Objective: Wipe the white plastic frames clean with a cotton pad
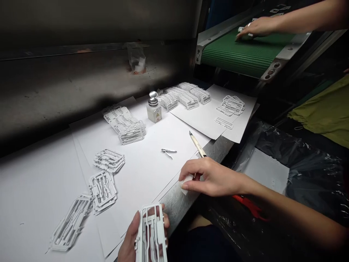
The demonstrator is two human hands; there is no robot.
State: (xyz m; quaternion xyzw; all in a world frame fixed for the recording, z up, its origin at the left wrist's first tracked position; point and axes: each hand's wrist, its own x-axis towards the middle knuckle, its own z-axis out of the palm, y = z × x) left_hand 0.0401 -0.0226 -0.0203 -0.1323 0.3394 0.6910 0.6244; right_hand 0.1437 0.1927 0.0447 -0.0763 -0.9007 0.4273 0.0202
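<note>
At the bottom of the head view, my left hand (130,238) is closed around a white plastic frame (144,233) with long slots, perhaps more than one stacked together. To its upper right, my right hand (209,176) pinches a small white pad (186,185) between thumb and fingers, over the metal table edge (180,207). Just beyond the right hand lies a craft knife (197,143) with a pale handle. A pair of nail clippers (168,151) rests on the white paper (152,163). Loose stacks of similar frames (103,189) lie to the left.
Rows of frames (128,125) and a pump bottle (154,109) stand farther back. More frames (231,105) lie at the right. Another person's hand (259,27) reaches over a green conveyor belt (234,54). Black plastic sheeting (313,174) and a red-handled tool (251,207) are below right.
</note>
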